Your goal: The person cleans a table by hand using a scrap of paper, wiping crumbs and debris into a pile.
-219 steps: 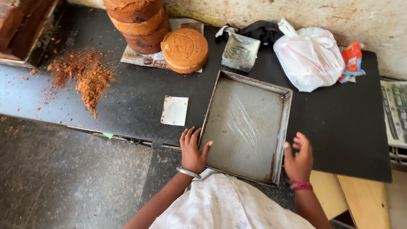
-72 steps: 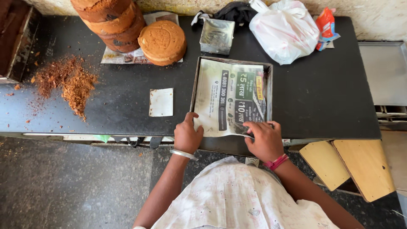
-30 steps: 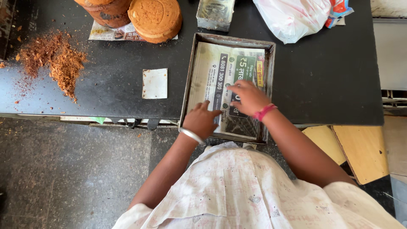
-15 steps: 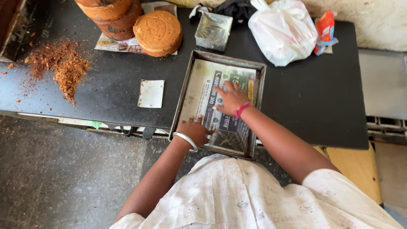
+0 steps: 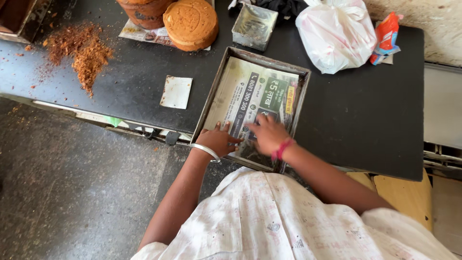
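Note:
A square metal baking tray lies on the black counter, lined with a printed sheet of newspaper. My left hand rests flat on the paper at the tray's near left corner, a silver bangle on its wrist. My right hand, with a pink band at the wrist, presses palm-down on the paper near the tray's front edge. Both hands have fingers spread and grip nothing.
A round brown cake and a stack of cakes sit at the back left on paper. Brown crumbs, a small white card, a small square tin, a white plastic bag and a red packet lie around the tray.
The tray first lay bare, then the newspaper sheet went into it. Over the last second my right hand slid from the middle of the paper back toward the tray's front edge.

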